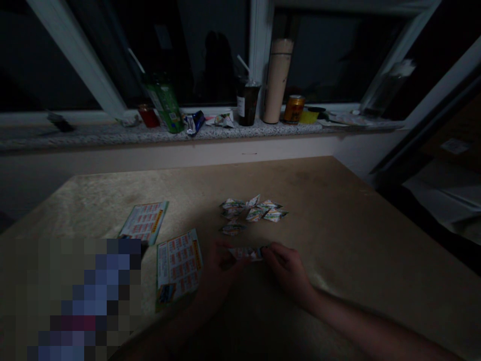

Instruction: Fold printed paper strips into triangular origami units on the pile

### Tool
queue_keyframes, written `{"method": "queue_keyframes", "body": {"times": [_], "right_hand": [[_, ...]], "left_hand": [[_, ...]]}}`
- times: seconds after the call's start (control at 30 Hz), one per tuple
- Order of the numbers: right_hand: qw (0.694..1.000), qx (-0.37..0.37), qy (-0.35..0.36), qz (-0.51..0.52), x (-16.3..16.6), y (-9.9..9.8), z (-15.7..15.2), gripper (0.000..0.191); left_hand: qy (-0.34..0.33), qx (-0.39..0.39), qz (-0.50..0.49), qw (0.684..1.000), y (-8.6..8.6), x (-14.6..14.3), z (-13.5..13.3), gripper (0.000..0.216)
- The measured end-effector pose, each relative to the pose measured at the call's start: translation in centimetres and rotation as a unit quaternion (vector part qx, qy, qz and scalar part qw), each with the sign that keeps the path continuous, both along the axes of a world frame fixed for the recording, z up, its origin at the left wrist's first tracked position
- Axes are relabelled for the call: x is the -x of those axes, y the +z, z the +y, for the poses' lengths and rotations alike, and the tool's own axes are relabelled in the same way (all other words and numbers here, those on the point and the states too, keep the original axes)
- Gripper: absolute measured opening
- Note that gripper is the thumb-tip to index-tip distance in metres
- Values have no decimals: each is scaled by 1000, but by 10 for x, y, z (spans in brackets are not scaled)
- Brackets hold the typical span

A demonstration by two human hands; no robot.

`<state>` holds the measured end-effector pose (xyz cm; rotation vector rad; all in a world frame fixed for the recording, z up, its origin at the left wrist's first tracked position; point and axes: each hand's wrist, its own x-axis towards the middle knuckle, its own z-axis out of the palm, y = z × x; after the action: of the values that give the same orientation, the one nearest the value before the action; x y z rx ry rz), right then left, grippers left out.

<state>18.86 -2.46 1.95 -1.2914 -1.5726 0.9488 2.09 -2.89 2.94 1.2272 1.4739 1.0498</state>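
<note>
Between your hands: a printed strip, pinched at both ends

Left hand (pixel 221 265) pinches one end of the printed strip (pixel 240 253); right hand (pixel 286 265) pinches the other, darker end. Whether the strip touches the desk (pixel 338 225) beneath, cannot tell. Creases too dim to read.

Likeliest trouble: uneven pull. If one of your hands tugs harder, the strip could tear, or slide out of the weaker pinch. Poor light, with shadow below your wrists, would make a crooked fold easy to miss.

Ahead of your hands, a cluster of folded pieces (pixel 257 214) lies loose. Nearest piece (pixel 232 229) sits just beyond your left fingers; push forward and it would probably skid or crush first. They look light.

Left of your left hand, a printed sheet (pixel 180 263) lies close by the wrist. Swing that forearm outward and you may drag or crumple it. Second sheet (pixel 145 220), farther out left: less exposed.
</note>
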Motion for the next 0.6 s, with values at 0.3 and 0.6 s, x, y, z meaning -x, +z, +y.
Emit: {"method": "queue_keyframes", "body": {"times": [0.3,0.6], "right_hand": [[995,57,61,51,1,2,1,26],[988,24,108,110,2,0,7,23]], "left_hand": [[-4,11,-32,999,10,0,0,43],[-40,37,-26,998,8,2,0,40]]}}
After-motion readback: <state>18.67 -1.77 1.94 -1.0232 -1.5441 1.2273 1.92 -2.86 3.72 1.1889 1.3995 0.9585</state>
